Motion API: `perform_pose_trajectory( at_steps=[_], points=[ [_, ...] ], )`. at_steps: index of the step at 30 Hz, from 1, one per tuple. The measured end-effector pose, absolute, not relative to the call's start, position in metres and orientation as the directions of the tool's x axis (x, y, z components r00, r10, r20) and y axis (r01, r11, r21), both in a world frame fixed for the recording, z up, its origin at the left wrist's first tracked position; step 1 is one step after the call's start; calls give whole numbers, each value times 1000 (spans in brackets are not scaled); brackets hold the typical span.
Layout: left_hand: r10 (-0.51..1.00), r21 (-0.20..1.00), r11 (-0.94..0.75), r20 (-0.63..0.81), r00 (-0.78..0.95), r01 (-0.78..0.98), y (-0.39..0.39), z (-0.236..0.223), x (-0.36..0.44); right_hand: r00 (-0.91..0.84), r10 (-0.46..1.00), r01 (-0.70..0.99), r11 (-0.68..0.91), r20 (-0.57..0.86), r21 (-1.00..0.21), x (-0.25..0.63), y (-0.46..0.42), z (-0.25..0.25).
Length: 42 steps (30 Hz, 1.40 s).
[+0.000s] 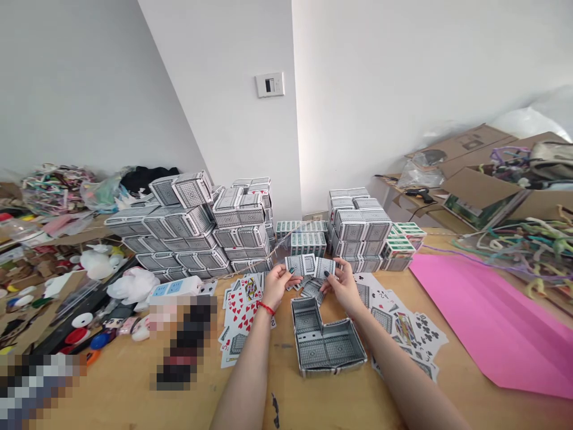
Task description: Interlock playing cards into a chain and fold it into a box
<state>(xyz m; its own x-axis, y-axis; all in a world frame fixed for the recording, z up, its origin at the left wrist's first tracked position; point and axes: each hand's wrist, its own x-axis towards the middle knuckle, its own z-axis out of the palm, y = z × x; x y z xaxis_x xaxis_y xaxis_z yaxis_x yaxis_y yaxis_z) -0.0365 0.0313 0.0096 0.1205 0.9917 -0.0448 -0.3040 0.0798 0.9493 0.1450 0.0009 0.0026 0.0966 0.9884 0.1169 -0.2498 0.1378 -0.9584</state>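
My left hand (pixel 280 283), a red cord bracelet at its wrist, pinches grey-backed playing cards (pixel 308 264) between thumb and fingers. In my right hand (pixel 347 285) is another grey-backed playing card (pixel 324 268), closed between thumb and fingers. The two lie edge to edge above the table; whether they are joined I cannot tell. Nearer to me, between my forearms, stands an open L-shaped box made of playing cards (pixel 332 346). Some loose cards (pixel 312 289) lie just below my hands.
Stacks of card-built blocks stand at the back left (pixel 179 227) and back right (pixel 362 230), with green-and-white card packs (pixel 308 243) between them. Loose cards spread left (pixel 242 310) and right (pixel 409 334). A pink sheet (pixel 496 322) lies right; a power strip (pixel 174 288) lies left.
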Motion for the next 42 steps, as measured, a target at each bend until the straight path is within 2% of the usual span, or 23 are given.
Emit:
perform_pose_trajectory(
  at_steps=[15, 42],
  points=[
    [968, 974, 145, -103, 231, -172, 34, 7, -39, 104, 986, -227, 154, 134, -962, 147, 2, -1],
    [962, 979, 148, -109, 251, -143, 32, 10, -39, 115, 983, -166, 162, 144, -973, 151, 3, 1]
  ],
)
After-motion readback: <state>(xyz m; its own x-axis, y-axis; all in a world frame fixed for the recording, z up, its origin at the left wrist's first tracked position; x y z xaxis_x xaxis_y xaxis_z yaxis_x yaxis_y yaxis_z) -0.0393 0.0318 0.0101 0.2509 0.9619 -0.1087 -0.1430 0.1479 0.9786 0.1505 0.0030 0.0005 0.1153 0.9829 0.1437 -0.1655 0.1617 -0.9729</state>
